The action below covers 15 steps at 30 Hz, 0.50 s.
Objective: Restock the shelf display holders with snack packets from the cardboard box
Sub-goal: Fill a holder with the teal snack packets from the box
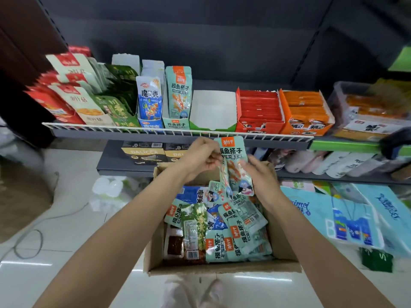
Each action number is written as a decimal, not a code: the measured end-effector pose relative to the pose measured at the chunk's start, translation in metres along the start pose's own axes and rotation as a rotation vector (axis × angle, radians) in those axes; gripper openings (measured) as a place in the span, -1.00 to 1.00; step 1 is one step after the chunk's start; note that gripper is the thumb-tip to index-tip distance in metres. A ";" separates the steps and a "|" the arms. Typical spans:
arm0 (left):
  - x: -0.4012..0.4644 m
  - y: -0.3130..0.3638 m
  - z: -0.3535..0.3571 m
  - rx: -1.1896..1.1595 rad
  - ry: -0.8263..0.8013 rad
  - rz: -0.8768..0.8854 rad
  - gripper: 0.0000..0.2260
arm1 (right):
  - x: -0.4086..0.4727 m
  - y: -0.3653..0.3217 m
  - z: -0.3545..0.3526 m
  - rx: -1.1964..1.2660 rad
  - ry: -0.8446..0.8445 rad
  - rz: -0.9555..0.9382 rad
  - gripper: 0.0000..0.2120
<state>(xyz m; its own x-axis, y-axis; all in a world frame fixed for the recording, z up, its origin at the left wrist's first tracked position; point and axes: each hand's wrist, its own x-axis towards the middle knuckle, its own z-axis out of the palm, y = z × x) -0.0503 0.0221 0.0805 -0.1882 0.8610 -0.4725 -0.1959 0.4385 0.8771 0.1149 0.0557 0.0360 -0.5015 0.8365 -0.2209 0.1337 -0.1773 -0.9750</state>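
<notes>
Below the wire-fronted shelf [178,130], left hand [200,157] and right hand [259,172] pinch mint packets [233,161] above the cardboard box [222,266]; next, probably lifting them into the matching mint holder [176,124]

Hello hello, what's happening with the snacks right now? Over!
Left hand and right hand both grip mint-green snack packets above the cardboard box. Empty display holder straight ahead. Nothing blocking.

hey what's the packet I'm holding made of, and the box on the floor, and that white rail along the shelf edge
The mint green packet looks like glossy plastic film: it shines and creases between your left hand and right hand. The cardboard box is plain matte brown card with raw flap edges. The white rail looks like coated wire, probably metal.
</notes>
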 end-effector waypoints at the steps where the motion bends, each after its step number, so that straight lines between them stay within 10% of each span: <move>1: -0.001 0.008 -0.003 -0.042 0.008 0.013 -0.79 | 0.001 -0.006 0.006 -0.019 -0.054 -0.015 -0.85; 15: 0.006 0.073 -0.078 -0.476 -0.023 0.023 -0.93 | 0.067 -0.070 0.087 -0.115 -0.061 -0.145 -0.80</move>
<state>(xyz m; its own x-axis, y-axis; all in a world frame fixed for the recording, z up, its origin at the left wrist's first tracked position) -0.1410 0.0388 0.1348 -0.1778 0.8767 -0.4469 -0.6123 0.2570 0.7477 -0.0021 0.0794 0.0875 -0.5729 0.8155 -0.0823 0.1512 0.0064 -0.9885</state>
